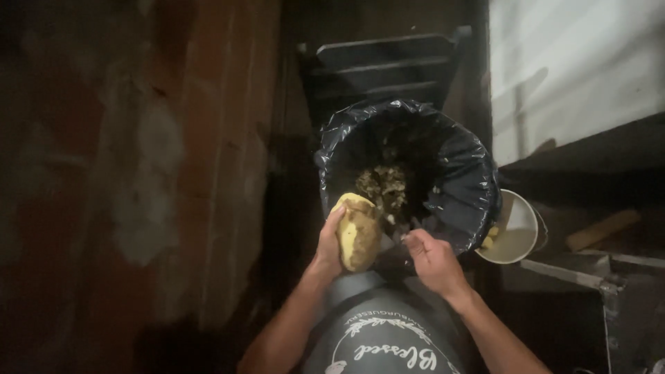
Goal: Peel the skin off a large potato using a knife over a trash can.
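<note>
Dim room: brick-red wall at frame left, lined bin (450, 166) at centre; left hand (331, 242) grips a potato (358, 232), right hand (433, 260) pinches something unclear

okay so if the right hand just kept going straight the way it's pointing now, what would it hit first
Probably the potato held in the left hand: the right hand points left toward it, above the bag-lined bin's near rim. Depth is unclear in this dim view.

Potato (358, 235) over the near rim of bin (471, 208), peelings (382, 185) inside, bowl (514, 228) right of it

Dim room, reddish wall (138, 138), black crate (381, 66)
</note>
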